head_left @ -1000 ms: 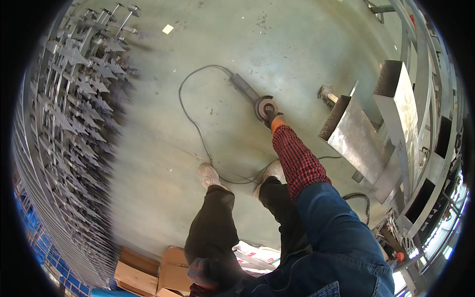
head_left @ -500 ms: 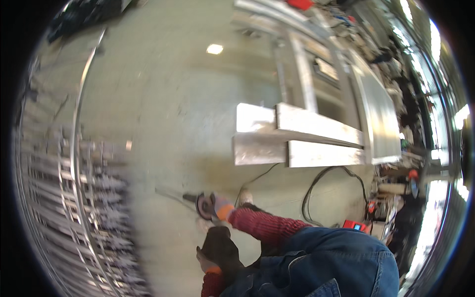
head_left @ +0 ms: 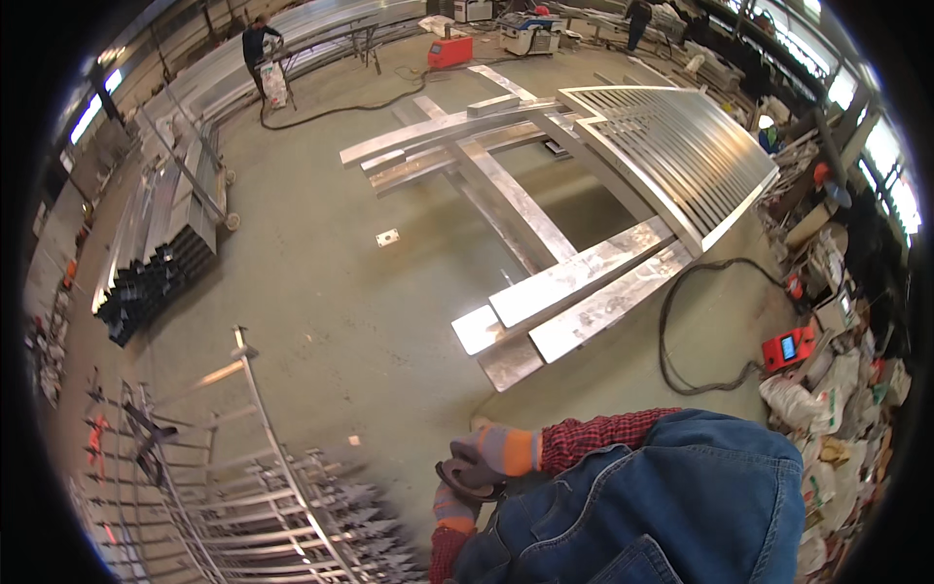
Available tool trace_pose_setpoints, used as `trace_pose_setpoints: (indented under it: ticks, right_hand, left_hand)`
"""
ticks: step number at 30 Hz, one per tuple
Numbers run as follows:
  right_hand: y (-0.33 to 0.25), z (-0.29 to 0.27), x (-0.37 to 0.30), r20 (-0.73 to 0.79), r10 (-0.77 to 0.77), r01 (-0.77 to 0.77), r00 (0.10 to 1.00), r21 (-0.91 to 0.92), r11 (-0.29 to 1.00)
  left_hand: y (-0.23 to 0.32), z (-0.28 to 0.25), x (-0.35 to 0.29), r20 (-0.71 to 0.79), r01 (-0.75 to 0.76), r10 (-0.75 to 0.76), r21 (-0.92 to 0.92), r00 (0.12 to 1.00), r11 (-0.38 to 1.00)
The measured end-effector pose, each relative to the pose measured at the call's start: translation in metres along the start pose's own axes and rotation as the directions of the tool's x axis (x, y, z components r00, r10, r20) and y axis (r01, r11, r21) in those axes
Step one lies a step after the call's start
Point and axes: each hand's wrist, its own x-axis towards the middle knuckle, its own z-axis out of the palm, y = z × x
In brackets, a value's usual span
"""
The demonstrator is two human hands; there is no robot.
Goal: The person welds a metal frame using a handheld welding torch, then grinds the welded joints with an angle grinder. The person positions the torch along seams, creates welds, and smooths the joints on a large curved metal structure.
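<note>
My right hand (head_left: 496,454), in a grey glove with an orange cuff, is closed around what looks like an angle grinder (head_left: 465,481). Its dark round guard or disc faces up between my hands. Just below, my gloved left hand (head_left: 453,507) is up against the same tool, its fingers partly hidden, and seems to grip it too. Both sleeves are red plaid, over blue denim clothing. Beyond my right hand lie several flat metal bars (head_left: 584,277), joined to a large metal frame with a slatted panel (head_left: 696,146).
Metal railings with spiked ends (head_left: 282,457) stand at lower left. Stacked metal profiles (head_left: 161,243) sit on a wheeled cart farther left. A black cable (head_left: 664,336) loops on the floor near a red machine (head_left: 788,346) and piled bags. Another person (head_left: 257,51) stands far back left.
The view has swung round and levelled, showing more of the hall. My left hand, apart from the grinder before, is now against it beside my right hand.
</note>
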Motion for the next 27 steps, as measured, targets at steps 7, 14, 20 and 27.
trace_pose_setpoints:
  ticks: [7,14,20,27]
  right_hand:
    - [0.026,-0.082,0.104,-0.163,0.014,-0.008,0.986,0.036,0.999]
    - [0.006,-0.18,0.152,-0.39,0.008,0.144,0.921,0.36,0.922]
    - [0.028,-0.222,0.178,-0.667,0.272,0.248,0.694,0.576,0.779]
    - [0.105,-0.243,0.251,-0.468,0.716,0.711,0.518,0.701,-0.056]
  left_hand:
    - [-0.014,-0.105,0.096,-0.171,0.27,-0.259,0.04,0.951,0.962]
    - [0.026,-0.246,0.244,-0.157,0.101,-0.053,0.315,0.986,0.944]
    - [0.047,-0.297,0.377,0.022,-0.255,0.269,0.409,0.963,0.876]
    - [0.08,-0.327,0.558,0.493,-0.24,0.004,0.416,0.87,0.877]
